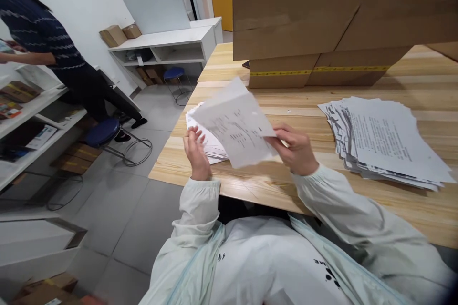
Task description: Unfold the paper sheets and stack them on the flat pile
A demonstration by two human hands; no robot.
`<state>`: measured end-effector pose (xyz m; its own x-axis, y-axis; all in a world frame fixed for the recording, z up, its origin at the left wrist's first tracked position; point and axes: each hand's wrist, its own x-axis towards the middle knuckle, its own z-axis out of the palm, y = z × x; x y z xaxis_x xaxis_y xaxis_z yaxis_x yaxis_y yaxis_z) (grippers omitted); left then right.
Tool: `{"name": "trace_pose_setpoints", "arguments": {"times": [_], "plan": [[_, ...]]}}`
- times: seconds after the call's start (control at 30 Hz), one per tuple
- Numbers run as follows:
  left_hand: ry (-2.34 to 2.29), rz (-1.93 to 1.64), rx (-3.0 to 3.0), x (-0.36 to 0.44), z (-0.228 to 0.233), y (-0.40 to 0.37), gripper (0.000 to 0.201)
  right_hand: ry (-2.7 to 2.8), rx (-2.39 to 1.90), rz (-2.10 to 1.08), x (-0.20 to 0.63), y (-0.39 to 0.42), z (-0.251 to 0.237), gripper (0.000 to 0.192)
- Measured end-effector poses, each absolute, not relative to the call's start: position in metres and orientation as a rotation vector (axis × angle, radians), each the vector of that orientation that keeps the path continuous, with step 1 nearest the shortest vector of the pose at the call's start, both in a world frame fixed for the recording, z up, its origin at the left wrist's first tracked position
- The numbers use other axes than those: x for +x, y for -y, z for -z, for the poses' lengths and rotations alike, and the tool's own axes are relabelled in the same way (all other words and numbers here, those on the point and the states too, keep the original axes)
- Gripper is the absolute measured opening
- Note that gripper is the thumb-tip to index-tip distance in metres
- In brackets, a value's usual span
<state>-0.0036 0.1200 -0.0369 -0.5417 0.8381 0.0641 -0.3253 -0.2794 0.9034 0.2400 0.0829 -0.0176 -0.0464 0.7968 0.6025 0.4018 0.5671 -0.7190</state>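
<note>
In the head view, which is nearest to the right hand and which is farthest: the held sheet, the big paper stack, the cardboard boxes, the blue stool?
From the right hand:
1. Held sheet: gripped at its right edge.
2. Big paper stack: on the table, to the hand's right.
3. Cardboard boxes: at the table's far side.
4. Blue stool: on the floor, far left.

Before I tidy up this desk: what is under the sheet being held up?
Under the sheet, held by the right hand, lies a small paper pile on the table. Most of that pile is covered.
</note>
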Motion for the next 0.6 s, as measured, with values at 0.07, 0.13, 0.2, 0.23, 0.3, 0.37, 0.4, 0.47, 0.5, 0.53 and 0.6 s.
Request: {"name": "trace_pose_setpoints", "arguments": {"times": [0.07, 0.13, 0.2, 0.23, 0.3, 0.37, 0.4, 0.47, 0.5, 0.53, 0.6], "plan": [[-0.96, -1.566, 0.668, 0.001, 0.027, -0.109, 0.041, 1.658, -1.01, -0.515, 0.259, -0.059, 0.025, 0.011], [-0.793, -1.282, 0.658, 0.013, 0.021, -0.097, 0.055, 1.638, -1.02, -0.619, 0.273, -0.044, 0.035, 0.009], [-0.681, -1.114, 0.653, 0.028, 0.022, -0.086, 0.063, 1.595, -1.044, -0.676, 0.281, -0.037, 0.047, 0.008], [-0.647, -1.077, 0.653, 0.034, 0.026, -0.082, 0.063, 1.57, -1.061, -0.688, 0.284, -0.036, 0.052, 0.009], [-0.644, -1.065, 0.629, 0.041, 0.037, -0.076, 0.06, 1.53, -1.077, -0.703, 0.287, -0.035, 0.06, 0.009], [-0.69, -1.091, 0.567, 0.044, 0.05, -0.073, 0.056, 1.515, -1.068, -0.719, 0.289, -0.035, 0.066, 0.011], [-0.708, -1.106, 0.529, 0.044, 0.055, -0.072, 0.055, 1.517, -1.061, -0.728, 0.29, -0.035, 0.068, 0.012], [-0.708, -1.131, 0.479, 0.043, 0.063, -0.071, 0.058, 1.524, -1.045, -0.742, 0.292, -0.035, 0.071, 0.016], [-0.694, -1.135, 0.473, 0.043, 0.065, -0.07, 0.063, 1.528, -1.037, -0.747, 0.293, -0.034, 0.072, 0.018], [-0.679, -1.136, 0.474, 0.042, 0.066, -0.07, 0.067, 1.535, -1.027, -0.752, 0.294, -0.034, 0.073, 0.02], [-0.654, -1.128, 0.498, 0.041, 0.068, -0.07, 0.074, 1.548, -1.012, -0.756, 0.296, -0.033, 0.074, 0.022]]}}
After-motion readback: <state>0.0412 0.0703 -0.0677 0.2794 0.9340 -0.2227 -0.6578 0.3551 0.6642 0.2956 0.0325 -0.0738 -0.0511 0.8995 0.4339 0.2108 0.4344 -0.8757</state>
